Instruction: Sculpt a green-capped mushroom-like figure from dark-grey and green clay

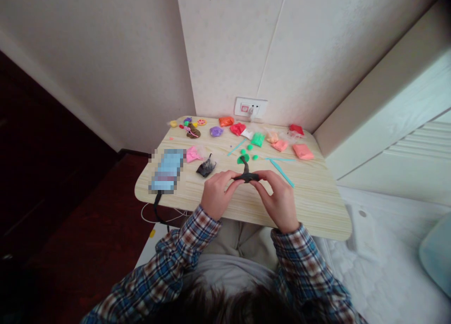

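Note:
Between both hands, above the table's near half, is a flattened piece of black modelling clay point(247, 177). My left hand point(216, 192) pinches its left end, thumb below and fingers above. The right end is pinched the same way by my right hand point(280, 197). Just beyond it a dark grey-brown clay stem point(245, 165) reaches to a flat green clay piece point(243, 159); whether the stem touches the black clay I cannot tell. Small green clay balls point(250, 147) lie behind. An opened packet of black clay point(206, 167) sits left of my left hand.
On the wooden table point(317, 206), a phone-like device point(168, 170) with a cable lies left. Blue modelling tools point(282, 172) lie right. Pink clay point(193, 154), purple clay point(216, 131), orange clay point(226, 121) and other packets line the back, near a brown clay figure point(192, 130). A wall socket point(251, 108) is behind.

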Motion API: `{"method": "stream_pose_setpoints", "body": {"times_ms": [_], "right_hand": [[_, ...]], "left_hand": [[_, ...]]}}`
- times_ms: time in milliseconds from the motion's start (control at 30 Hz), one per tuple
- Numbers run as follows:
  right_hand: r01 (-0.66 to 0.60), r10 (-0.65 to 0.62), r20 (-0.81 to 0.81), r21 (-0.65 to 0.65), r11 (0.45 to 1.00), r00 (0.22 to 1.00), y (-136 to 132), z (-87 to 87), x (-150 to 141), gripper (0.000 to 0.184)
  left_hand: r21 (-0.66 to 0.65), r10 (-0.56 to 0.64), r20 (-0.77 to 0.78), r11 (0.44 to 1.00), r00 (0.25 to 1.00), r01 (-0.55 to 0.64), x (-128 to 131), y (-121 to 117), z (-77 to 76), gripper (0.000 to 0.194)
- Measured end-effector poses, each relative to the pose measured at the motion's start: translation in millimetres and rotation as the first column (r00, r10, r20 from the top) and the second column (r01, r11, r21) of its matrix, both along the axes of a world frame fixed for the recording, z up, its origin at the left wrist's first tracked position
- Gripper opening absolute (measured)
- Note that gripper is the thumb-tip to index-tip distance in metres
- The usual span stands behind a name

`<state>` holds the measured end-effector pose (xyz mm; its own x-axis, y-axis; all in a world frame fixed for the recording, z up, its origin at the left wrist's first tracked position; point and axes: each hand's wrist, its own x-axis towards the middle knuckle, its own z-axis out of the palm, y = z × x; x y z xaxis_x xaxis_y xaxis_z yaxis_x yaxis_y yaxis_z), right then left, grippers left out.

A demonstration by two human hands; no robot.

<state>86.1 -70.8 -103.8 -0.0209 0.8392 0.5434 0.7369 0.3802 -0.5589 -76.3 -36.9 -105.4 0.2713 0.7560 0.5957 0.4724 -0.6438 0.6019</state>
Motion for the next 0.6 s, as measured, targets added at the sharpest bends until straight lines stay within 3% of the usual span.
{"method": "stream_pose_setpoints", "body": {"times_ms": [200,400,600], "right_hand": [[0.017,-0.005,-0.057,0.220,0.975,0.998,-13,20.3,-7,0.005],[-0.026,0.039,-0.041,0.288,0.957,0.998,-21,31.1,-8,0.018],[-0.012,0.047,-0.077,0.402,0.916,0.996,-24,35.6,-11,0.021]], "left_hand": [[0.208,-0.011,0.050,0.978,0.999,0.000,1,-10,22.3,0.014],[0.366,-0.010,0.033,0.931,0.999,-0.003,-2,-16,34.2,0.010],[0.373,-0.029,0.057,0.928,0.998,0.005,-3,-18,38.2,0.019]]}}
